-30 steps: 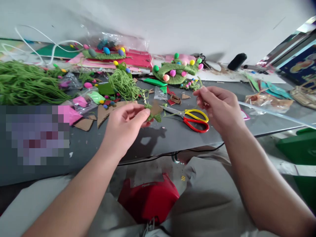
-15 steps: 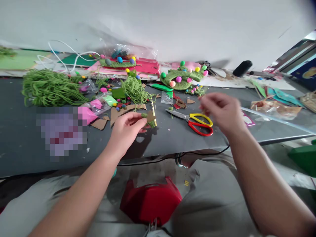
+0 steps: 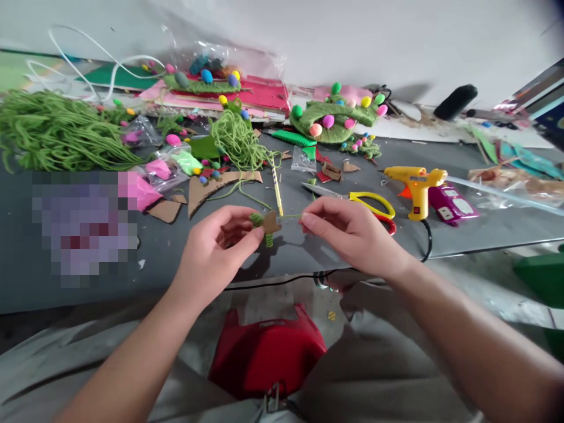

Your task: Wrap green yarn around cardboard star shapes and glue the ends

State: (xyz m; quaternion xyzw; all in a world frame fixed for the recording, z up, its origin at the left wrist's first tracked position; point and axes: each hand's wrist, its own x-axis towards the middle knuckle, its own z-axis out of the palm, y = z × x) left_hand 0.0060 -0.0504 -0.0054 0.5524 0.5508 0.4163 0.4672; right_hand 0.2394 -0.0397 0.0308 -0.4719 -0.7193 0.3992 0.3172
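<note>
Between the thumb and fingers of my left hand point(image 3: 215, 249) is a small brown cardboard piece point(image 3: 272, 222), partly wound with green yarn. A thin green yarn strand point(image 3: 291, 216) runs taut from it to my right hand point(image 3: 355, 235), where thumb and forefinger pinch it. Just behind my right hand lie scissors point(image 3: 374, 202) with yellow and red handles, partly covered by that hand. A striped pencil-like stick point(image 3: 277, 188) rests on the table behind the cardboard. Beyond it sits a loose tangle of green yarn point(image 3: 238, 141).
A yellow glue gun point(image 3: 416, 182) with a black cord lies at the right, beside a purple packet point(image 3: 453, 205). A large green yarn bundle point(image 3: 61, 132) fills the back left. Yarn-wrapped wreath pieces with pompoms point(image 3: 328, 126) stand near the wall. A red stool point(image 3: 267, 352) is below.
My right hand has moved left, close to my left hand, and a taut strand now shows between them. The glue gun and purple packet have come into fuller view. The camera view has shifted slightly.
</note>
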